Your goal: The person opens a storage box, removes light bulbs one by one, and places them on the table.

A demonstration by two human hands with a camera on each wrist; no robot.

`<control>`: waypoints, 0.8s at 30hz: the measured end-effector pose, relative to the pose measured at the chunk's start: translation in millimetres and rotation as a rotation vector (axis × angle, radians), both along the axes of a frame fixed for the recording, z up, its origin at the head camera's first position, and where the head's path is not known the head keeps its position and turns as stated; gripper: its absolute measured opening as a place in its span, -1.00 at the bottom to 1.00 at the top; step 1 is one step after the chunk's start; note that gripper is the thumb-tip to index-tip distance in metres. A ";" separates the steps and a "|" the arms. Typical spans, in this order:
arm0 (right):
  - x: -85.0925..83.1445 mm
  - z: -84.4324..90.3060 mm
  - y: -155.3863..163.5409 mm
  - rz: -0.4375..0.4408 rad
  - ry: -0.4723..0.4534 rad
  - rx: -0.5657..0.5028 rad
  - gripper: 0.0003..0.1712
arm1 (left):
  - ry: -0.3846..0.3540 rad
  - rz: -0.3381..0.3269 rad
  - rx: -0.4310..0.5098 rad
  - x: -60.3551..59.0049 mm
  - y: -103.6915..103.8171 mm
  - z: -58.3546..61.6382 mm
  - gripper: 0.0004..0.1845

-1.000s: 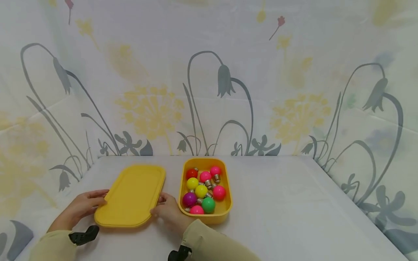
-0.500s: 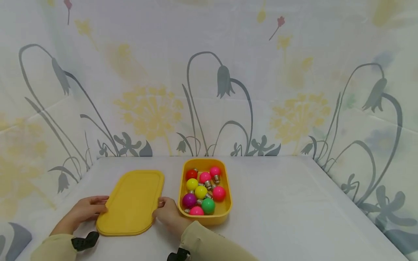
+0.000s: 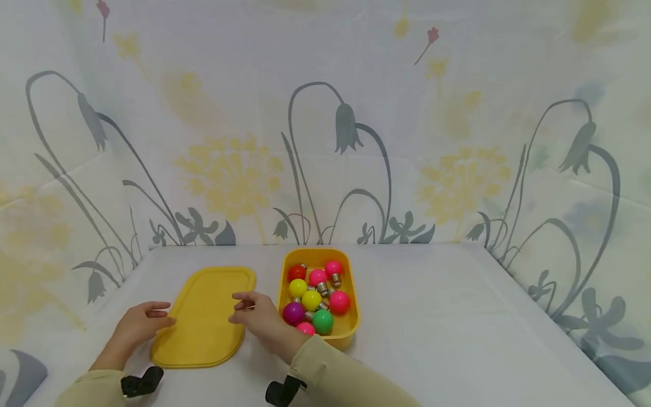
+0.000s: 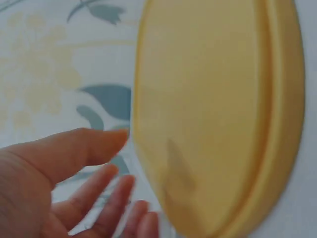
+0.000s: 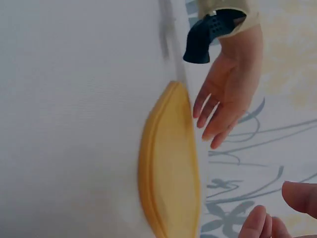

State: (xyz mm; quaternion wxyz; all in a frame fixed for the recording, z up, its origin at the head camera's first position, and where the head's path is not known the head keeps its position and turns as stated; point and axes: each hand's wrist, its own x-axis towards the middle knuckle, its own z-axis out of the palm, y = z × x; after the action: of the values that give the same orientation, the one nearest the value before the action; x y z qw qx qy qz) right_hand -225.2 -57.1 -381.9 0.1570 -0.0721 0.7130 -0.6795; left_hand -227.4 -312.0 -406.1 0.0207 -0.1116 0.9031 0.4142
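Lid (image 3: pixel 204 316) flat on white table (image 3: pixel 447 339), lower left of frame, its long right edge just beside yellow box (image 3: pixel 350 333) with coloured bulbs (image 3: pixel 311 299) in lower centre. Left hand (image 3: pixel 136 328) at left edge of lid, fingers relaxed and slightly apart, holding nothing; right hand (image 3: pixel 260 318) above right edge of lid, fingers loosely spread, nothing gripped, close to left wall of box. Wide bare tabletop to the right of box and in front of it; flowered curtain (image 3: pixel 325 124) closing upper frame and both sides.
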 end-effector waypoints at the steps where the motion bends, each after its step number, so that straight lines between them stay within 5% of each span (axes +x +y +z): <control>1: -0.6 4.4 1.3 0.001 0.002 -0.011 -0.59 | 0.034 -0.003 0.000 0.9 4.8 2.4 -0.38; 8: -11.7 29.6 17.4 -0.017 0.024 -0.053 -0.61 | 0.191 -0.017 0.100 4.3 52.5 15.7 -0.41; 16: -29.7 47.4 41.8 -0.022 0.124 -0.025 -0.60 | 0.182 -0.098 0.340 3.6 104.7 32.8 -0.40; 24: -47.4 49.5 61.8 -0.051 0.132 -0.046 -0.60 | 0.145 -0.141 0.470 0.6 143.5 30.9 -0.49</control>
State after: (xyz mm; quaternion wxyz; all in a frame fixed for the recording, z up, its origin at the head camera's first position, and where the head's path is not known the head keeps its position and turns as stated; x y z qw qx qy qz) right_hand -272.5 4.7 -332.4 0.0904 -0.1022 0.7077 -0.6932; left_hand -226.8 -168.5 -375.2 0.0103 -0.0106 0.7866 0.6173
